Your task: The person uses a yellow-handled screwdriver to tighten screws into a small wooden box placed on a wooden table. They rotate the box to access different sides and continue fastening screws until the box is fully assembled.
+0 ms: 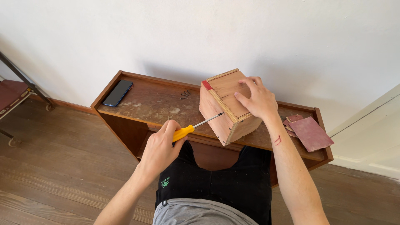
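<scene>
Two hands at work: left hand [160, 146] clenched round the yellow screwdriver [187, 131], tip against the side of the wooden box [225, 106]. Right hand [257, 99] pressed flat-ish on the box top, fingers gripping, box tilted on the wooden table [154, 104]. Box looks stiff, light-ish, w/ sharp corners; prob best held by top & far edge. Phone [118, 92] left, sandpaper sheets [309, 132] right.
</scene>
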